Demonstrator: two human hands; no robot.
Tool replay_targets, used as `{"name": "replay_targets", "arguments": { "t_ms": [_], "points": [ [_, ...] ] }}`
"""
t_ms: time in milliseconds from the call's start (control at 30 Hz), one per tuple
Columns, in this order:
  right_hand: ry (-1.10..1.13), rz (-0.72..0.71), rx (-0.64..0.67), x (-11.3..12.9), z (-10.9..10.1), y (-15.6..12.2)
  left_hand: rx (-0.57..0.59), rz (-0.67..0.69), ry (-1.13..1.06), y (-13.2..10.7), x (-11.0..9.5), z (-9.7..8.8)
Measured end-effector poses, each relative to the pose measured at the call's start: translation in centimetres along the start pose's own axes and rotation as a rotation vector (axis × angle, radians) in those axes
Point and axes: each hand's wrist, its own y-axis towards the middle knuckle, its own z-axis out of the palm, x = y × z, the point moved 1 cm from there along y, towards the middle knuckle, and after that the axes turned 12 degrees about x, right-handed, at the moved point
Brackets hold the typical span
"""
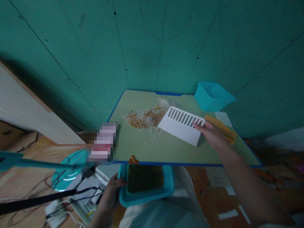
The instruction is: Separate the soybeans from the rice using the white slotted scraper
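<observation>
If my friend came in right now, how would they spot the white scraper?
Find the green wall, then the pale, blue-edged table in front of it. Right of the tan-and-white heap, the right hand's grip holds the white scraper. It's flat, with a row of slots along one side, unlike the hollow turquoise bin beyond it.

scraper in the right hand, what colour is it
The scraper is plain white, seen best in the head view, the only one here.
</observation>
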Motion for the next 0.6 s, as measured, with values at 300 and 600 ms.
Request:
{"name": "replay_targets", "arguments": {
  "t_ms": [300, 600],
  "points": [
    [0.073, 0.007, 0.0, 0.0, -0.1, -1.0, 0.021, -0.004, -0.006, 0.1, 0.0, -0.2],
    [0.088, 0.018, -0.097, -0.4, -2.0, -1.2, 0.071, 0.008, -0.013, 0.4, 0.3, -0.5]
  ]
}}
